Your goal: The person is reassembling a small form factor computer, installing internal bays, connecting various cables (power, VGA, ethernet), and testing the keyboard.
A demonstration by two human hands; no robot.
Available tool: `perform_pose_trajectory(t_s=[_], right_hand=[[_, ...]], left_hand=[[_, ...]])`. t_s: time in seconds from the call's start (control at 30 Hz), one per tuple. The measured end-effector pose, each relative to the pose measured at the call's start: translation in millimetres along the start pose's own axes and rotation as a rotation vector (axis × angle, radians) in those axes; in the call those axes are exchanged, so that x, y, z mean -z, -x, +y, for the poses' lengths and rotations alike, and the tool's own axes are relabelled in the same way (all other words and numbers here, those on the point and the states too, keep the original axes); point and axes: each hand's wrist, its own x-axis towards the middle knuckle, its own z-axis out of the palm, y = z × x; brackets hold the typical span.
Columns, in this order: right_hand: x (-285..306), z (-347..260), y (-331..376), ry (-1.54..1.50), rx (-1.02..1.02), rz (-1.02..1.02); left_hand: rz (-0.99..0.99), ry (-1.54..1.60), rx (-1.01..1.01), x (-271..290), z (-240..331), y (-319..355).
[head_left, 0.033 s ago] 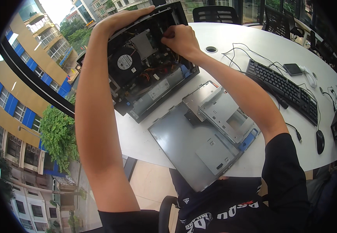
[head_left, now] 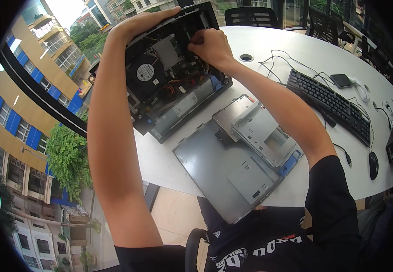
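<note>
An opened black desktop computer case [head_left: 185, 109] stands at the far left of the table, its inside facing me. My left hand [head_left: 153, 20] is hooked over its top edge, gripping it, with the fingertips partly hidden behind the rim. My right hand [head_left: 212, 47] reaches into the upper right of the case, fingers curled in a pinch; whatever they hold is hidden. Left of that hand are a silver metal box [head_left: 168, 53] and a round black fan [head_left: 145, 72]. Coloured wires [head_left: 173, 87] run below them, above a silver drive [head_left: 185, 106].
On the white table [head_left: 260, 38], a metal side panel [head_left: 223, 167] overhangs the near edge, beside a metal drive bracket [head_left: 262, 136] with a blue latch. Farther right lie a black keyboard [head_left: 327, 102], a mouse [head_left: 373, 165], loose cables and a small black box [head_left: 341, 81]. A window borders the left.
</note>
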Motion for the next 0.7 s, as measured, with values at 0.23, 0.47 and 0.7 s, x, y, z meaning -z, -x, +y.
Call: perform_pose_trajectory(t_s=[0.23, 0.47, 0.7], right_hand=[[0.4, -0.7, 0.7, -0.002, -0.022, -0.012], [-1.8, 0.0, 0.3, -0.045, -0.035, -0.025], [-3.1, 3.7, -3.0, -0.039, -0.050, -0.026]], left_hand=[[-0.005, -0.026, 0.013, -1.6, 2.8, 2.9], [0.024, -0.024, 0.000, -3.6, -1.5, 1.4], [0.005, -0.036, -0.013, -0.5, 2.2, 4.8]])
